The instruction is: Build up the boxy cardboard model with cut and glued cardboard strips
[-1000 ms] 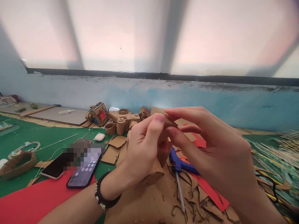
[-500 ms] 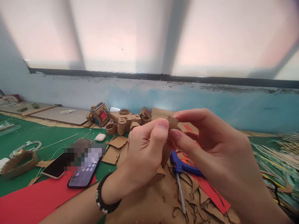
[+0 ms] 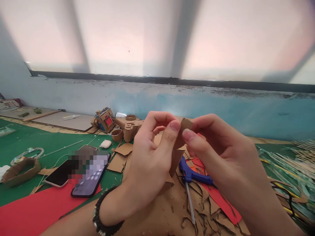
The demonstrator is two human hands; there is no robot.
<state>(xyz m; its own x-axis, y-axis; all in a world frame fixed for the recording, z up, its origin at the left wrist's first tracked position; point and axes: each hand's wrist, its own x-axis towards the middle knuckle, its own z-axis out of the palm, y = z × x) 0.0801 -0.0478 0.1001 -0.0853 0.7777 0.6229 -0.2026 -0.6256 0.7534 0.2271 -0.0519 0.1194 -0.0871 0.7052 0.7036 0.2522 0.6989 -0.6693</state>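
Cardboard piece [image 3: 185, 125], pinched mid-scene by left hand [image 3: 154, 154] and right hand [image 3: 221, 155], well right of the phone [image 3: 83, 188]: press evenly with both thumbs, little by little, to avoid creasing.

Bright backlit panes [image 3: 113, 36], soft shadow bands [image 3: 183, 39], stretched edges

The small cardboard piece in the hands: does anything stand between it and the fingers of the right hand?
Nothing visible does: the right hand pinches the small cardboard piece at its edge. The blue glue gun lies lower down, not between them.
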